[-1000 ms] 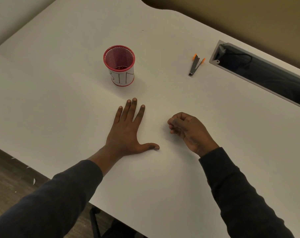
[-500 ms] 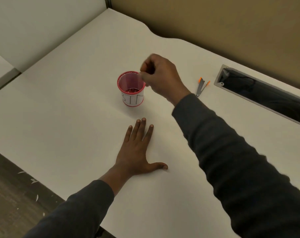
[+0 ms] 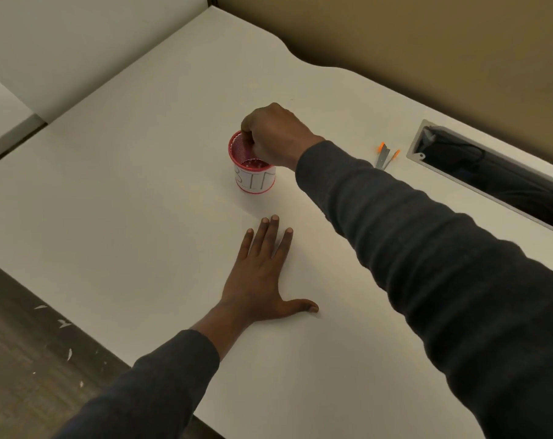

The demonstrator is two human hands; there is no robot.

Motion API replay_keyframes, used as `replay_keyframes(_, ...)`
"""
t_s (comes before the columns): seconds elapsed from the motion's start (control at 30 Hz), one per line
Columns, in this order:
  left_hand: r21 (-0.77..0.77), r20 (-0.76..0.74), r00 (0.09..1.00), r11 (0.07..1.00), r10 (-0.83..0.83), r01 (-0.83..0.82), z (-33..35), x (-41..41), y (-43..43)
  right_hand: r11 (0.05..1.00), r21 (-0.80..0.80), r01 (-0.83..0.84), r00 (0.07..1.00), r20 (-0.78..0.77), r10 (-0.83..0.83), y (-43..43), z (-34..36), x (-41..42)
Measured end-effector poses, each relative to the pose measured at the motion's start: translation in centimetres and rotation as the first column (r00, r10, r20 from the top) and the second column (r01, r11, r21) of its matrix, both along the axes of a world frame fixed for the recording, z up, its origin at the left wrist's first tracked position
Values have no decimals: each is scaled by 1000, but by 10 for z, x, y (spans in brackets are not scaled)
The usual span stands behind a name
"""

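Note:
A red mesh cup (image 3: 255, 181) with a white label stands upright on the white desk (image 3: 135, 198). My right hand (image 3: 276, 134) hovers over the cup's right rim, its fingers curled down with the tips dipping inside; nothing shows between them. Flat on the desk in front of the cup lies my left hand (image 3: 259, 280), fingers straight and thumb spread to the right. It holds nothing.
A small grey tool with orange tips (image 3: 383, 156) lies to the right of the cup. Beyond it is a long open cable slot (image 3: 490, 175) in the desk. A tan partition runs behind, and the desk's front edge drops to dark floor at the left.
My right hand has risen from the desk beside the left hand, travelled to the cup and lowered its fingertips into the opening. The left hand has stayed flat.

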State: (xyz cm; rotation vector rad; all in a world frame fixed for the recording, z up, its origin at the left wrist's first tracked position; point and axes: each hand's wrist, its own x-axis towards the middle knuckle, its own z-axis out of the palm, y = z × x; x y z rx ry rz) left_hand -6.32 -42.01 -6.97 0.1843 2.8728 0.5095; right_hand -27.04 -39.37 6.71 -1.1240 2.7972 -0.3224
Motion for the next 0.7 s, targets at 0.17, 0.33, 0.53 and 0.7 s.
replay_keyframes(0.17,0,6,1000,1000,-2,2,1,-1,0,959,-237,156,985,106,-135,25,11,9)
replay_keyframes(0.33,-10,-48,999,1000,-5,4,0,-1,-1,860,-322,396,900,322,-294,109,-4,59)
replay_keyframes(0.53,-39,-65,998,999,-17,14,-3,1,1,846,-141,514,799,438,-412,183,-66,145)
replay_keyframes(0.7,-54,-75,997,998,-16,12,-2,1,1,834,-132,536,797,406,-448,195,-97,175)
